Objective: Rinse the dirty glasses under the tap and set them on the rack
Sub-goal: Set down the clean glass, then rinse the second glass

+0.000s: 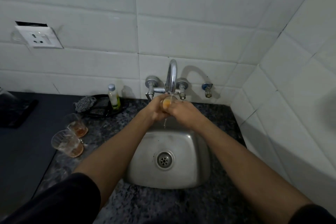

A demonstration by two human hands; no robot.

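We hold one glass under the tap, above the steel sink. Our left hand and right hand both grasp it, fingers curled around it, and water runs over it. Two more dirty glasses stand on the dark counter to the left, near a small bottle.

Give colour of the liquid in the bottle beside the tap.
Yellow-green, in the clear bottle; head view.

two bare forearms are seen, with a left hand and right hand; short black sleeves are worn.
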